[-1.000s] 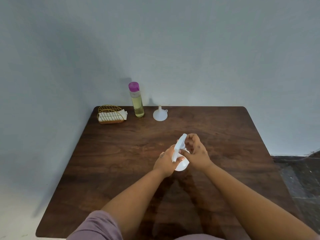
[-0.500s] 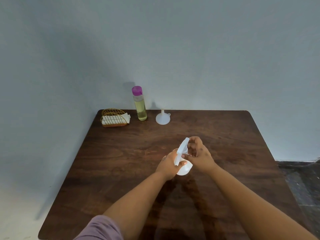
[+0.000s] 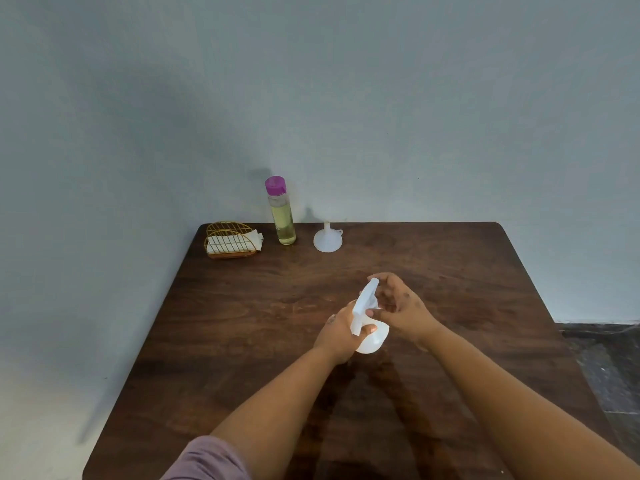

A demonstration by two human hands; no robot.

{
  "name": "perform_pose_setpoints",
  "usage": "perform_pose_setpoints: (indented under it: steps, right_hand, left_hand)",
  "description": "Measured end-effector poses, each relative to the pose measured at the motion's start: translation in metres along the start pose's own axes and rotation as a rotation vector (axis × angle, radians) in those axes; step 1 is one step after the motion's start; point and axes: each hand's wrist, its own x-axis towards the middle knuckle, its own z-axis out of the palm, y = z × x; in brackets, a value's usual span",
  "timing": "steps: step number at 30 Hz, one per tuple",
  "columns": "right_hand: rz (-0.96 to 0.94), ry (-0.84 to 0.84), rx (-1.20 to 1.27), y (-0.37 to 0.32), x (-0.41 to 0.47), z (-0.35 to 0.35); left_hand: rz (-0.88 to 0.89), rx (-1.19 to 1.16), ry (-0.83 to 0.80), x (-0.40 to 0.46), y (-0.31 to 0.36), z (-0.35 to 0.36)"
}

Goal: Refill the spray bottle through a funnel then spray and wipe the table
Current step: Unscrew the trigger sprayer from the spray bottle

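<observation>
While both forearms reach in from the bottom of the frame, the left hand [image 3: 341,332] grips the white spray bottle [image 3: 371,336] at centre on the table [image 3: 242,323]; the right hand [image 3: 403,308] curls round its spray head [image 3: 365,306]. Funnel [image 3: 327,238] stands upper centre.

Spray bottle [image 3: 371,332] on table [image 3: 242,334], mid-table, between my hands: left hand [image 3: 341,336] on its left, right hand [image 3: 401,311] on its right. Funnel [image 3: 327,239] well behind bottle, at far edge. Refill bottle [image 3: 281,214] just left of funnel. Napkin holder [image 3: 231,241] left of refill bottle, far-left corner.
</observation>
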Motion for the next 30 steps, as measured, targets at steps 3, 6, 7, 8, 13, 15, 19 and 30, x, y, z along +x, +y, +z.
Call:
perform_pose_setpoints:
  steps: [3,6,7,8,13,15,19,30]
  right_hand:
    - [0.062,-0.126,0.051,-0.004,0.002,-0.007]
    - [0.015,0.034,-0.082,-0.006,0.002,0.007]
    - [-0.011,0.133,-0.111,-0.006,0.001,0.013]
    - [-0.041,0.220,-0.127,-0.005,0.000,0.019]
    - [-0.033,0.223,0.009,0.007,-0.006,0.020]
    - [0.026,0.077,0.069,0.010,-0.006,0.013]
    - [0.023,0.091,-0.074,0.003,-0.005,0.017]
    - [0.029,0.058,-0.043,-0.006,-0.007,0.004]
  left_hand:
    - [-0.006,-0.010,0.008,0.002,-0.001,0.000]
    - [-0.021,0.000,0.004,0.002,-0.004,0.001]
    - [-0.030,0.001,0.002,0.003,-0.006,0.002]
    - [-0.034,-0.008,0.004,0.005,-0.010,0.003]
    - [0.004,0.024,0.015,0.002,-0.003,-0.001]
    - [0.019,0.027,0.016,0.002,-0.002,-0.002]
    - [0.001,0.029,0.012,-0.001,-0.005,-0.001]
    - [-0.029,0.087,-0.032,0.009,-0.005,-0.001]
